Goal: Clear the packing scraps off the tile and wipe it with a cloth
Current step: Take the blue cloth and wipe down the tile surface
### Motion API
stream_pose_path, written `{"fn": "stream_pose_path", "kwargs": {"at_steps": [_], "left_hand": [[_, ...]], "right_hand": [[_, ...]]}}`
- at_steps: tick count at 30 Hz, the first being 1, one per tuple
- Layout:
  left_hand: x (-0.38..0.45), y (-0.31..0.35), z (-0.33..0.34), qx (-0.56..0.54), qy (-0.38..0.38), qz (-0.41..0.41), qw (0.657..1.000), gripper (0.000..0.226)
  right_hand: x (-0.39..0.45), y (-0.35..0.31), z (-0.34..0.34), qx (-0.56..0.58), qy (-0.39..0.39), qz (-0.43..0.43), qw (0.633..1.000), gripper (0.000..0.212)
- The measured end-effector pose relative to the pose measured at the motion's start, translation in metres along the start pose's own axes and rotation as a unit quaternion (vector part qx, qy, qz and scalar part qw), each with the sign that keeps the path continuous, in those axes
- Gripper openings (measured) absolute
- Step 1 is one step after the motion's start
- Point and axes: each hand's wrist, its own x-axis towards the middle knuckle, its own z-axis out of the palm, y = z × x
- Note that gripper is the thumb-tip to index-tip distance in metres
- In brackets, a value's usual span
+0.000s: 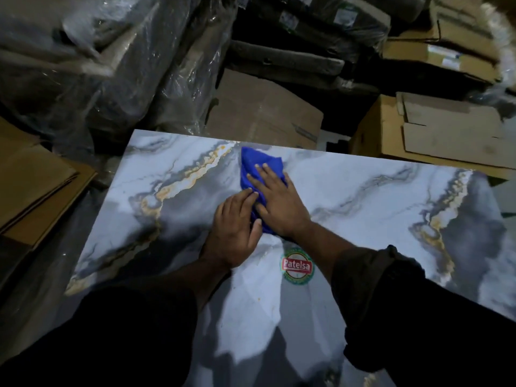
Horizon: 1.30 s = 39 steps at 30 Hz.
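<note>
Two hands are down on the tile (363, 196) and you're in the wiping stage, by the look of it. Your right hand (275, 201) lies flat, fingers straight and spread, pressing the blue cloth (255, 166) onto the marble-pattern face near the far edge, just beyond the round red-and-green sticker (297, 266). Your left hand (236, 229) sits right beside it, fingers straight too, tips touching the cloth's near edge; neither hand is gripping anything. No packing scraps show on the face now, so clearing looks finished and the large stretches left and right of the cloth remain to be covered. Watch that far edge: the cloth's tip is nearly at it, and a long push could carry the cloth off among the cardboard boxes (265, 113) and plastic-wrapped bundles (117, 68) behind. The cloth is bunched, not flat, so it may roll under your palm and smear rather than lift dust. Small orange specks near the sticker could need firmer passes. Leaning your weight through both palms could also shift the tile; what supports it is not visible.
</note>
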Motion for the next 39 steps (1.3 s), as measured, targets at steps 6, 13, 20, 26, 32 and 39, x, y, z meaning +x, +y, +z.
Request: {"fn": "stream_pose_path", "kwargs": {"at_steps": [6, 13, 20, 26, 32, 39], "left_hand": [[-0.008, 0.001, 0.002, 0.065, 0.009, 0.02, 0.998, 0.046], [-0.032, 0.0, -0.003, 0.047, -0.031, 0.062, 0.996, 0.034], [-0.094, 0.007, -0.021, 0.021, -0.068, 0.096, 0.993, 0.04], [-0.135, 0.005, -0.031, 0.001, -0.1, 0.093, 0.991, 0.053], [-0.138, 0.001, -0.034, 0.007, -0.107, 0.117, 0.987, 0.056], [-0.14, -0.001, -0.029, -0.051, -0.08, 0.089, 0.992, 0.051]], "right_hand": [[-0.095, -0.047, 0.021, -0.01, 0.038, 0.073, 0.997, 0.068], [-0.233, -0.123, 0.053, -0.02, 0.084, 0.176, 0.981, 0.07], [-0.338, -0.191, 0.07, -0.05, 0.092, 0.421, 0.901, 0.074], [-0.327, -0.243, 0.075, -0.02, 0.081, 0.56, 0.824, 0.077], [-0.281, -0.278, 0.086, -0.008, 0.087, 0.496, 0.864, 0.084], [-0.199, -0.217, 0.067, -0.027, 0.068, 0.417, 0.906, 0.071]]}}
